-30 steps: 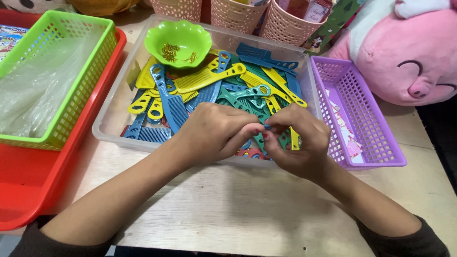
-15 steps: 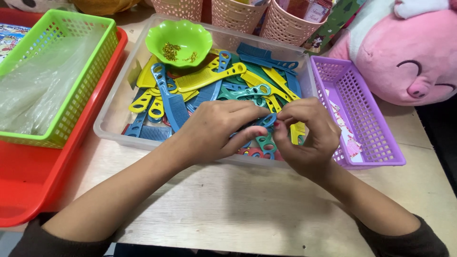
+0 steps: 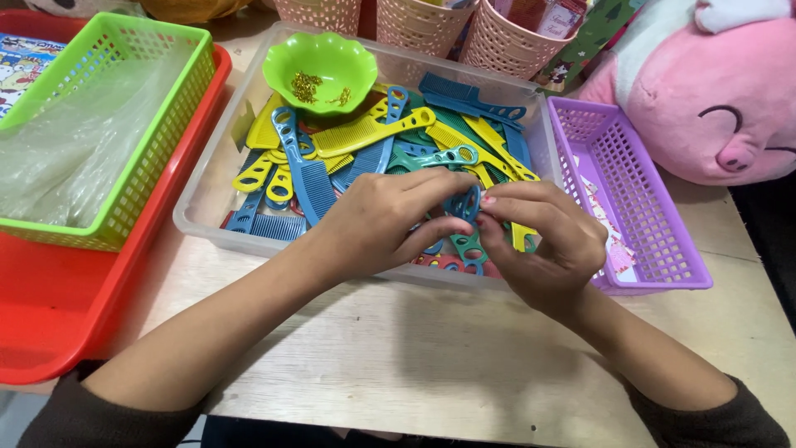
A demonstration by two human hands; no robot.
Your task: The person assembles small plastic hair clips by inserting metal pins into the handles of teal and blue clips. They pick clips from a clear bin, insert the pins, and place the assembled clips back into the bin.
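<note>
combs (image 3: 311, 178) all look like glossy hard plastic, same with the clear bin (image 3: 207, 195) and the shiny green bowl (image 3: 332, 62); table (image 3: 414, 357) is matt bare wood, pig (image 3: 713, 99) is soft plush, baskets (image 3: 638, 178) latticed plastic

Dark brown-black sleeves are seen pushed up toward the elbows, bunched at the bottom edge behind both hands. The forearms are left bare. The left hand (image 3: 385, 220) and right hand (image 3: 551, 241) are ungloved, with no rings visible.
</note>
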